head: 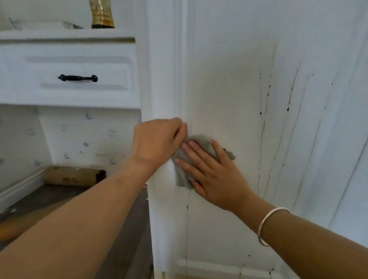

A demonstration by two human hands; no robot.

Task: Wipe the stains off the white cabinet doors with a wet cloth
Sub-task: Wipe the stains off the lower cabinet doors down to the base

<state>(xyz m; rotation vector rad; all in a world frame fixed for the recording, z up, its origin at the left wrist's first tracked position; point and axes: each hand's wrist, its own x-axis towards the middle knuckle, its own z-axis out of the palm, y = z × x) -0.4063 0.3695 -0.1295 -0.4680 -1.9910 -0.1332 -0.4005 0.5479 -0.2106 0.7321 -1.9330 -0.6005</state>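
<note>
White-painted cabinet door (229,89) fills the right half of the view, and the crumpled grey-green wet cloth (198,145) is pressed flat against it under the right hand (211,172), whose fingers (192,151) lie spread and nearly straight over the fabric, pinning it rather than gripping it. The left hand (157,141) is curled almost closed just beside those fingertips, at the moulded edge of the door; it seems to pinch the cloth's upper corner or brace on the moulding, but I cannot tell which, since its fingertips are tucked out of sight. Judging by the surface, the job is at an early to middle stage: the patch above the fingers looks dull and smeared but free of dark marks, while long brown drip streaks and dark specks (288,102) run down the panel well to the far side of the right hand's knuckles, and a thin dark line with specks (187,206) runs down below the heel of that hand. More specks sit near the door's bottom rail. A silver bangle (268,224) circles the right wrist. Whatever stain lies under the cloth is hidden, motion blur softens the whole frame, and the door's top and right edge are cut off, so any stains there cannot be judged.
</note>
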